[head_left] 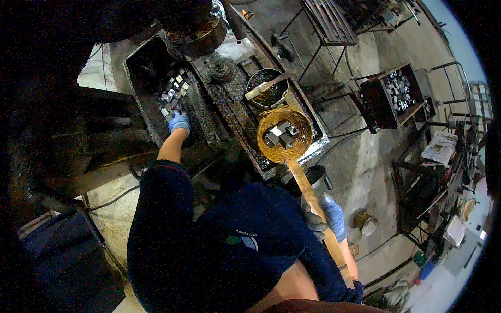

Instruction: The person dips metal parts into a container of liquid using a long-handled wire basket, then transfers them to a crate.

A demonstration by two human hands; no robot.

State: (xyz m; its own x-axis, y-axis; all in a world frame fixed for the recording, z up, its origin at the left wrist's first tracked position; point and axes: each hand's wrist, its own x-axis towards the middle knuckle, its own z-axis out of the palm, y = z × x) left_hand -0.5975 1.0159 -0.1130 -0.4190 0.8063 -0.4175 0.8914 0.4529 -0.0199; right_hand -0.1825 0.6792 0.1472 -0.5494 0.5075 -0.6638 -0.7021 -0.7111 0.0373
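Observation:
My left hand (179, 123), in a blue glove, reaches into a dark metal trough (148, 118) on the left. Its fingertips are at the near end of a pile of small metal blocks (175, 93); the fingers blend with the blocks, so their grip is unclear. My right hand (333, 215), gloved in blue with dark grey fingers, is closed around a flat wooden handle (308, 192). At the handle's far end is a round wicker basket (265, 148), held over the bench's near right corner. Several metal blocks (282, 134) lie inside it.
Beyond the basket, a round pan (286, 95) of dark liquid has a wooden stick (267, 86) across it. A grimy bench (229, 112) adjoins the trough. To the right stand a bin of metal pieces (399, 93), a metal rack (329, 23) and a can (366, 223) on the floor.

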